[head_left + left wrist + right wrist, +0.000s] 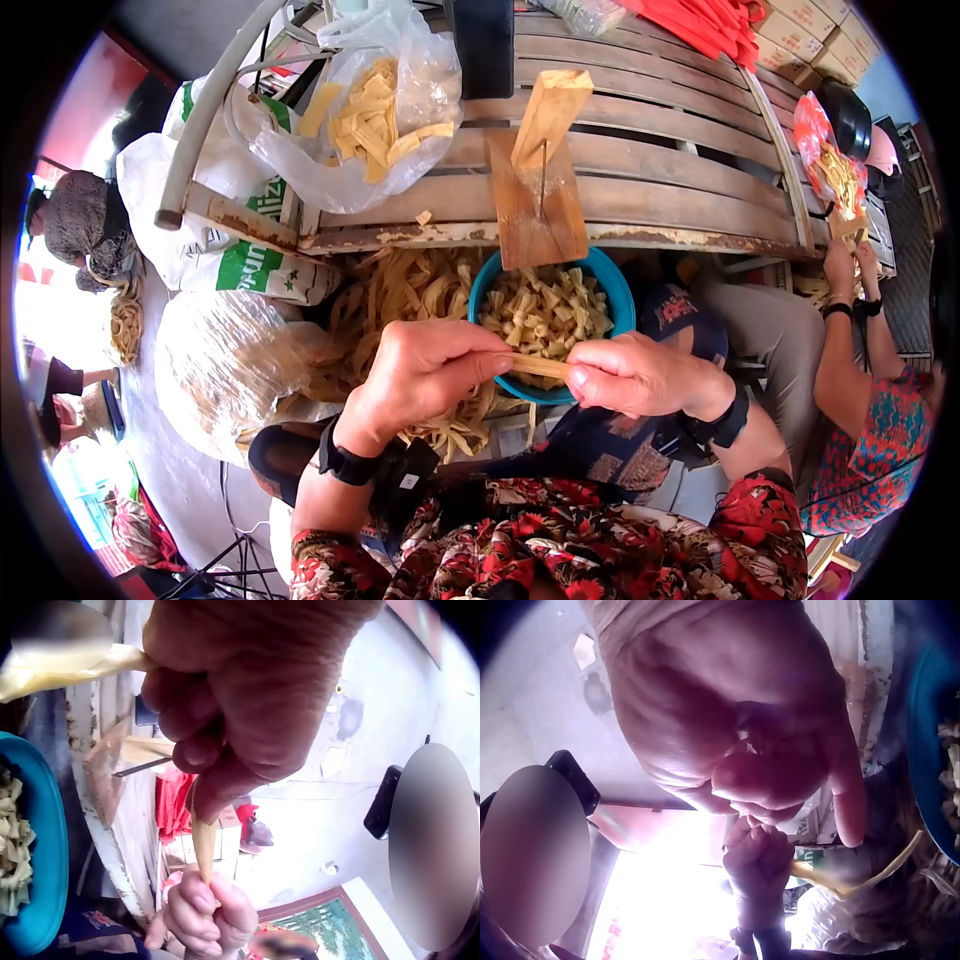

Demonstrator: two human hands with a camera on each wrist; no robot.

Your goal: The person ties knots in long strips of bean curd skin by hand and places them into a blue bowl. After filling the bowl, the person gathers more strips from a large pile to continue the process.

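Observation:
A pale yellow, flat strip (pixel 540 367) that looks like dried leaf or husk is stretched between the two hands. The left hand (pixel 425 375) pinches one end between thumb and curled fingers, while the right hand (pixel 640 375) grips the other end. In the left wrist view a loose tail (pixel 82 671) of strip sticks out from the left fist; the right wrist view has it trailing beside the far hand. Just beyond the hands, a teal basin (pixel 626 300) holds many small folded or knotted pieces (pixel 545 312) of similar material.
Loose strips (pixel 420 285) pile left of the basin. A wooden block with a metal spike (pixel 543 190) stands on a board at the slatted bench's (pixel 660 200) front edge. A plastic bag (pixel 395 60) of pieces lies back left. Another person (pixel 860 400) works at the right.

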